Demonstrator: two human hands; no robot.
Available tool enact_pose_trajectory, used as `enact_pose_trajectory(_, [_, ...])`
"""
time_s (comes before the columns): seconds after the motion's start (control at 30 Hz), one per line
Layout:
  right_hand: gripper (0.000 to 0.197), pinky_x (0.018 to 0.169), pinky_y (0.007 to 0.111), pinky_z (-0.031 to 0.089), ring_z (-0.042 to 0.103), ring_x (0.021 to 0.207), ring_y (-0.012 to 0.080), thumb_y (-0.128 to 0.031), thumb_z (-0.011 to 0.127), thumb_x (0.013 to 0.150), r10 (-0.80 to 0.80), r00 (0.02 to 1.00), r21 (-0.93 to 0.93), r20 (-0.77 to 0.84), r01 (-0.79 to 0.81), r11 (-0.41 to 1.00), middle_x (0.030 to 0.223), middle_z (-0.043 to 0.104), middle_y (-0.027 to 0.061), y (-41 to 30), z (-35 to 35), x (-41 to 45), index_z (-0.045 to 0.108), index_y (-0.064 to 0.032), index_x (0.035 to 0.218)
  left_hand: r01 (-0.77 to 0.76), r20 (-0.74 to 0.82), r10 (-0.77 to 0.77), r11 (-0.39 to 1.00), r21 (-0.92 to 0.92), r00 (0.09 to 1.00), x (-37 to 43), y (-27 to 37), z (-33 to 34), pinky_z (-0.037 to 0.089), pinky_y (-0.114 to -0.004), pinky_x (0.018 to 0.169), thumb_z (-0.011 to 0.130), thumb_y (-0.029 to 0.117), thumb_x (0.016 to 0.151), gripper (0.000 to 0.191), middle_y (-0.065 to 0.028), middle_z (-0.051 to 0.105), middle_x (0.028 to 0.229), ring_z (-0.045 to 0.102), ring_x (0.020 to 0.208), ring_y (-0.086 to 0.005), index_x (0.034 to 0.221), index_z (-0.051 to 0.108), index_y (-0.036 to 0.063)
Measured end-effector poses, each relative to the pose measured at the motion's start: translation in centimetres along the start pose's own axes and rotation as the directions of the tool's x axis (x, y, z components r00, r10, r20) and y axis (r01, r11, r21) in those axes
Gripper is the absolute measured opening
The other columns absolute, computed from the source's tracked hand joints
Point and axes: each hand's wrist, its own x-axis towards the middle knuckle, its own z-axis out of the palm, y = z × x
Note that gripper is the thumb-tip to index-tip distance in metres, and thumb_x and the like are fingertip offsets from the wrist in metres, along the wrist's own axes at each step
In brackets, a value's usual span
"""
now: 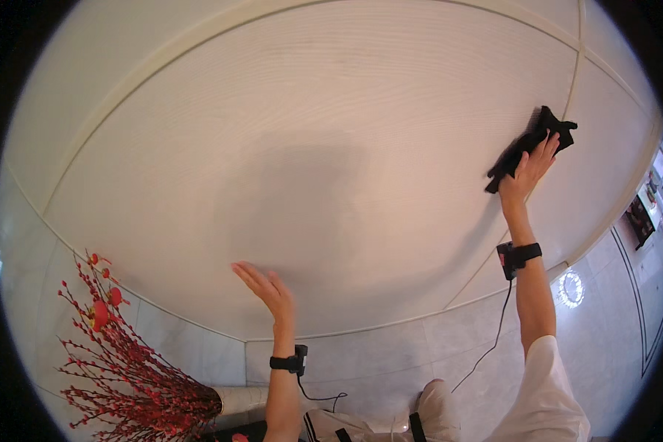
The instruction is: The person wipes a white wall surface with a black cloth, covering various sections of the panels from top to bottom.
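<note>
A large white wall panel [364, 110] with a faint grain fills the view before me. Near its right side my right hand [532, 166] presses a crumpled black cloth [516, 152] flat against the surface, close to a vertical seam. My left hand [268, 293], holding nothing, is raised at the lower middle of the panel with its fingers extended; whether it touches the surface I cannot tell. Each wrist wears a black strap with a small wired device. A soft shadow falls on the panel between my hands.
At the lower left, red-berried decorative branches [127, 359] with red ornaments stand in a pale vase [243, 400]. Grey tiled floor [381, 353] runs along the panel's base. A dark piece of furniture [639, 218] is at the far right. Thin cables hang from both wrist devices.
</note>
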Motion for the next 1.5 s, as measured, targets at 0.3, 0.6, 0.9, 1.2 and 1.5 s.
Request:
enact_pose_trajectory(0.3, [0.061, 0.11, 0.06, 0.013, 0.018, 0.141, 0.0393, -0.034, 0.049, 0.082, -0.359, 0.914, 0.151, 0.19, 0.334, 0.93, 0.151, 0.025, 0.0184, -27.9, 4.8, -9.2, 0.044, -0.0133, 0.139, -0.236, 0.13, 0.223, 0.968, 0.09, 0.966, -4.2, -5.1, 0.6, 0.005, -0.047, 0.115, 0.027, 0.04, 0.101, 0.065, -0.0228, 0.0, 0.155, -0.001, 0.144, -0.0375, 0.149, 0.007, 0.0017])
enact_pose_trajectory(0.6, [0.059, 0.119, 0.042, -0.001, 0.006, 0.145, 0.0194, -0.035, 0.035, 0.093, -0.942, 0.314, 0.355, 0.115, 0.873, 0.334, 0.157, 0.015, 0.0053, -47.1, 8.1, -24.0, 0.028, -0.0122, 0.147, 0.377, 0.618, -0.238, 0.92, -0.104, 0.75, -12.9, -18.8, 3.5, 0.009, -0.043, 0.115, 0.058, 0.039, 0.087, 0.09, -0.0199, 0.011, 0.153, 0.01, 0.142, -0.0302, 0.149, 0.001, 0.0057])
enact_pose_trajectory(0.9, [0.062, 0.115, 0.044, 0.015, 0.025, 0.141, 0.0232, -0.034, 0.053, 0.079, -0.854, 0.519, 0.36, 0.027, 0.792, 0.493, 0.152, 0.031, 0.0048, -27.9, 6.7, -15.8, 0.046, -0.0185, 0.138, -0.223, 0.024, 0.222, 0.96, 0.172, 0.975, -8.7, -10.8, 5.3, -0.001, -0.055, 0.112, 0.021, 0.033, 0.101, 0.062, -0.0252, -0.003, 0.154, -0.003, 0.142, -0.0417, 0.148, 0.002, -0.0022])
enact_pose_trajectory(1.2, [0.051, 0.114, 0.048, 0.009, 0.017, 0.142, 0.0347, -0.026, 0.029, 0.099, -0.091, 0.985, -0.006, -0.145, 0.091, 0.996, 0.152, 0.023, 0.0181, 3.6, 1.4, -8.8, 0.03, -0.0029, 0.145, -0.237, -0.199, 0.283, 0.945, 0.225, 0.938, -8.2, -12.3, 8.1, -0.008, -0.054, 0.111, 0.019, 0.046, 0.1, 0.07, -0.0192, -0.008, 0.156, -0.009, 0.143, -0.0355, 0.149, -0.004, 0.0019])
enact_pose_trajectory(1.5, [0.058, 0.113, 0.053, 0.01, 0.015, 0.142, 0.0383, -0.034, 0.035, 0.093, -0.187, 0.981, 0.04, -0.052, 0.189, 0.981, 0.154, 0.021, 0.0169, -15.5, 3.9, -14.8, 0.035, -0.0062, 0.144, -0.314, -0.108, 0.334, 0.935, 0.167, 0.936, -9.8, -12.6, 7.5, -0.006, -0.051, 0.112, 0.021, 0.043, 0.1, 0.068, -0.0208, -0.003, 0.155, -0.006, 0.144, -0.0354, 0.149, 0.003, -0.0007])
